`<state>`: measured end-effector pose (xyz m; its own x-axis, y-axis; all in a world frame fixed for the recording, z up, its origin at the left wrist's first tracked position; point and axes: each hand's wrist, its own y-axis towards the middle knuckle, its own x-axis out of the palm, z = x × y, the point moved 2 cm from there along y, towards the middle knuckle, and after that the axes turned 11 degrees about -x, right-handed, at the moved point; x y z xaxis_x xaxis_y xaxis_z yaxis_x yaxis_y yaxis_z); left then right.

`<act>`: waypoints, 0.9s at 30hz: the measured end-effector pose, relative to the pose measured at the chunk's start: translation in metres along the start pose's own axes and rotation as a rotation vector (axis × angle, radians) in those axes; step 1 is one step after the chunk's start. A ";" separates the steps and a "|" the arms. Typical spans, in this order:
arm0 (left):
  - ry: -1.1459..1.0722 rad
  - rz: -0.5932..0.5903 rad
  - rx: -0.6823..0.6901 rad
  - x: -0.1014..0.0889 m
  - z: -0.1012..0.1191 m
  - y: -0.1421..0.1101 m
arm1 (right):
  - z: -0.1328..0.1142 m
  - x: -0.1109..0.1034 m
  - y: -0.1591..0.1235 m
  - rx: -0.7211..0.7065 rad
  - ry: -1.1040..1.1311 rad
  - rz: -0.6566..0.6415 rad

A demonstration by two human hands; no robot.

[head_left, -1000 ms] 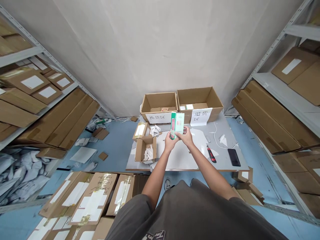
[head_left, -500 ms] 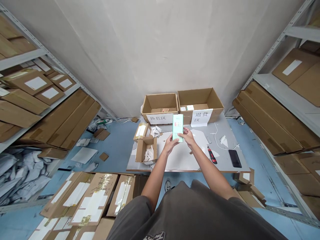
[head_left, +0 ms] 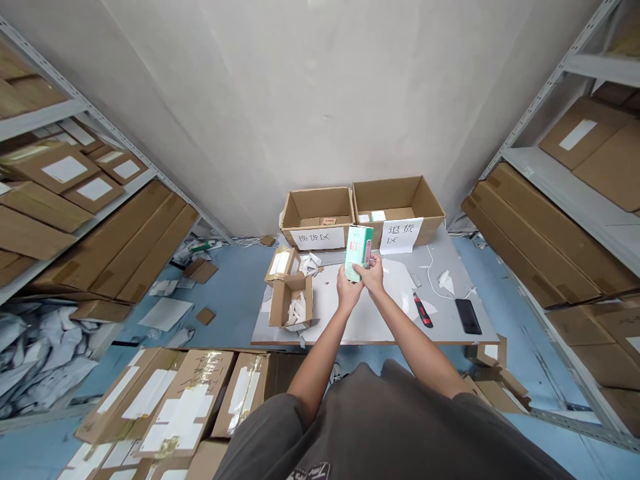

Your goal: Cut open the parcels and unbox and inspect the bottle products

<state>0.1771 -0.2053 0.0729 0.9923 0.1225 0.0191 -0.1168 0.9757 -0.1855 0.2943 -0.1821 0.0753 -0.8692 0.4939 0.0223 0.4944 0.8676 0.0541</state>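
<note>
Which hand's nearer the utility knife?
Right. The right hand, holding the mint-green box, is up and left of the red-and-black utility knife in the picture; the left hand, also holding the box, is farther left.

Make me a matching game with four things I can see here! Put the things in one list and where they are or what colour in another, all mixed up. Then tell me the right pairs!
Things
1. Mint-green box
2. Box cutter
3. Phone
4. Two paper signs

Places and colours
A. Black, at the right end of the table
B. On the fronts of two big open cartons
C. Held by the left hand and right hand
D. Red and black, between the white sheet and another thing on the list

Right pairs
1-C, 2-D, 3-A, 4-B
</note>
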 end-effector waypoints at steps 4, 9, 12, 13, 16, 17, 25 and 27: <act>0.086 0.006 -0.028 -0.002 0.005 0.005 | -0.004 -0.001 -0.005 -0.099 -0.077 -0.004; -0.035 -0.083 -0.017 -0.006 0.007 0.013 | -0.017 -0.004 -0.011 -0.146 -0.074 0.008; -0.168 -0.205 -0.027 -0.011 0.009 0.019 | -0.023 -0.008 -0.010 -0.130 0.046 -0.066; -0.199 -0.251 -0.042 -0.014 0.009 0.020 | -0.024 -0.010 -0.008 -0.116 0.090 -0.102; -0.238 -0.367 -0.088 -0.019 0.007 0.023 | -0.028 -0.014 -0.001 -0.073 0.218 -0.250; -0.239 -0.394 -0.098 -0.020 0.006 0.023 | -0.029 -0.015 0.001 -0.060 0.256 -0.297; -0.299 -0.443 -0.254 -0.015 -0.009 0.020 | -0.024 -0.015 0.007 0.084 0.333 -0.267; -0.296 -0.434 -0.269 -0.014 -0.011 0.019 | -0.021 -0.015 0.007 0.095 0.349 -0.240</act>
<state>0.1613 -0.1902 0.0586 0.8888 -0.1943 0.4150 0.3500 0.8725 -0.3410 0.3108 -0.1845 0.0967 -0.9019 0.2422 0.3577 0.2619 0.9651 0.0069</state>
